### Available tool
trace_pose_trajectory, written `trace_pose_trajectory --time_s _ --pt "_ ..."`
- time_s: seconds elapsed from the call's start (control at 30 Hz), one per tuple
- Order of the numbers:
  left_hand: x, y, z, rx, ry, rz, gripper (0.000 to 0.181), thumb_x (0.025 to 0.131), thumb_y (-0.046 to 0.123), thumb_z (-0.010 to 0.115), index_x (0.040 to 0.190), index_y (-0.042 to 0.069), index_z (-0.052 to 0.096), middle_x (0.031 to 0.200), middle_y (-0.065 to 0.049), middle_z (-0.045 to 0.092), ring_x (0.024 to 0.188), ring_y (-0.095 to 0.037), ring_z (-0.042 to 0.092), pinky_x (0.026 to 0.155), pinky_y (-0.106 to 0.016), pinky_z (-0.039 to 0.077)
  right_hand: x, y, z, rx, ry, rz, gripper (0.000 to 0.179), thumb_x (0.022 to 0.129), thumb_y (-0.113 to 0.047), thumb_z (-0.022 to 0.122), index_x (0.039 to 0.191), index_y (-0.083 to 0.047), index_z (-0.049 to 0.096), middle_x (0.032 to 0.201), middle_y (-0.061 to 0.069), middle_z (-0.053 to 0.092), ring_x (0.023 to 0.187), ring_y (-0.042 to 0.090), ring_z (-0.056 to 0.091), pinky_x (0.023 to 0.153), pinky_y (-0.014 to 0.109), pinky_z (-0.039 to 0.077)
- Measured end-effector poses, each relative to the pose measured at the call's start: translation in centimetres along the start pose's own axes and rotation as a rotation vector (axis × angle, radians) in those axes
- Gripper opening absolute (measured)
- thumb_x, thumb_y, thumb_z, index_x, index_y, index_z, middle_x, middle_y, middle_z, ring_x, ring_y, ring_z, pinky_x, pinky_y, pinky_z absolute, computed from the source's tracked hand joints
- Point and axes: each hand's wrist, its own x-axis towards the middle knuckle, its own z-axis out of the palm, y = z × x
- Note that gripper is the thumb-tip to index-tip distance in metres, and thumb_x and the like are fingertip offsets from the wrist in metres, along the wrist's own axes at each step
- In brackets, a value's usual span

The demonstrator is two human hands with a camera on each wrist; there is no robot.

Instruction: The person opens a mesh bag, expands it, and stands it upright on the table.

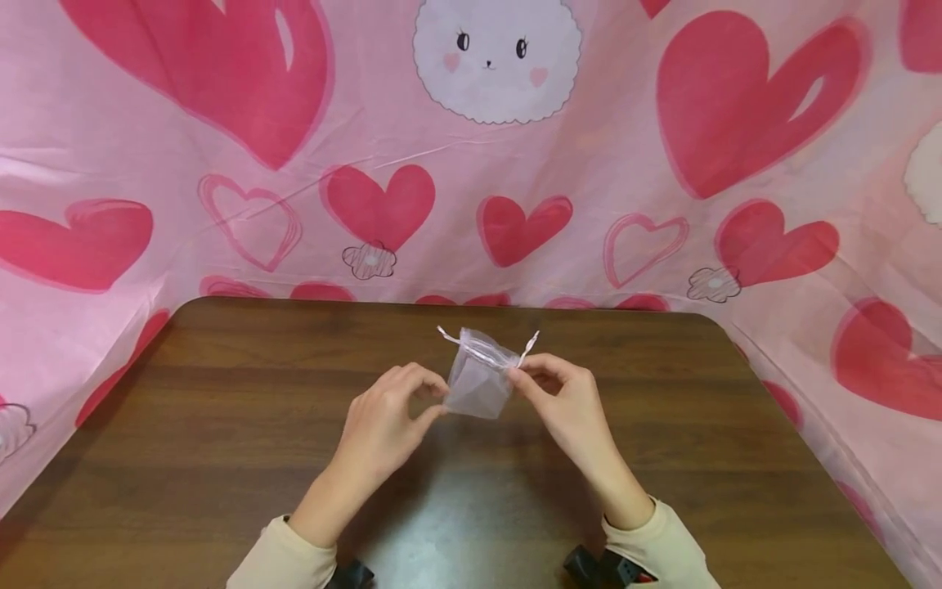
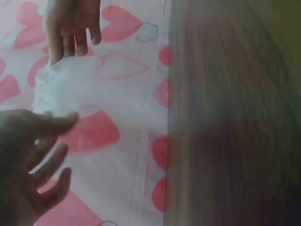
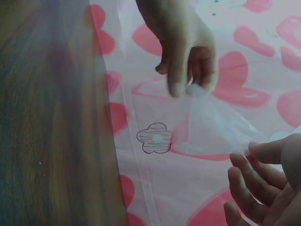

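Note:
A small, sheer white drawstring pouch (image 1: 480,383) is held up between both hands above the table, tilted, with its gathered top toward the back. Two white cord ends stick out on either side of the neck. My left hand (image 1: 386,417) pinches the pouch's lower left corner between thumb and fingers. At the right side of the neck, beside the cord, my right hand (image 1: 570,401) pinches the fabric. The right wrist view shows the pouch (image 3: 214,125) stretched between the left hand (image 3: 186,52) and the right hand (image 3: 268,183). It looks flat and see-through.
Below the hands is a brown wooden table (image 1: 221,433) with rounded back corners. A pink cloth (image 1: 456,164) printed with hearts hangs behind and along the sides. Dark wrist devices (image 1: 589,564) show near the cream sleeves (image 1: 662,548) at the front.

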Motion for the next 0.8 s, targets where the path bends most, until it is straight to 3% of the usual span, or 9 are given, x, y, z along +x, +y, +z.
trace_pose_trajectory --time_s 0.2,0.4,0.57,0.8 --pt "0.1 -0.9 -0.4 0.01 -0.109 -0.155 0.029 0.076 0.012 0.086 0.098 0.022 0.069 0.087 0.012 0.066 0.084 -0.008 0.063 0.065 -0.037 0.049 -0.1 0.4 0.7 -0.116 -0.039 -0.045 0.008 0.083 -0.009 0.08 0.089 -0.006 0.075 0.078 0.001 0.071 0.067 0.011 0.061 0.064 0.026 0.049" --pt "0.2 -1.3 -0.8 0.005 -0.074 -0.261 0.016 0.09 0.021 0.075 0.105 0.022 0.069 0.088 0.01 0.069 0.077 -0.011 0.063 0.063 -0.04 0.046 0.0 0.9 0.9 -0.24 -0.135 -0.112 0.009 0.081 -0.007 0.081 0.086 -0.01 0.074 0.077 -0.005 0.069 0.065 0.009 0.057 0.062 0.027 0.048" --pt "0.3 -1.4 -1.0 -0.015 -0.066 -0.266 0.017 0.097 0.028 0.065 0.113 0.023 0.067 0.09 0.012 0.07 0.078 -0.011 0.064 0.066 -0.041 0.046 -0.1 1.3 1.2 -0.287 -0.228 -0.198 0.01 0.081 -0.008 0.081 0.086 -0.014 0.074 0.08 -0.009 0.069 0.067 0.006 0.056 0.064 0.027 0.049" --pt "0.3 -1.1 -1.1 -0.008 -0.157 -0.251 0.014 0.092 0.044 0.069 0.103 0.035 0.072 0.099 0.021 0.064 0.085 -0.003 0.06 0.068 -0.036 0.046 -0.3 1.9 1.8 -0.401 -0.32 -0.239 0.011 0.082 -0.009 0.08 0.084 -0.017 0.072 0.079 -0.012 0.067 0.069 0.003 0.058 0.064 0.029 0.049"
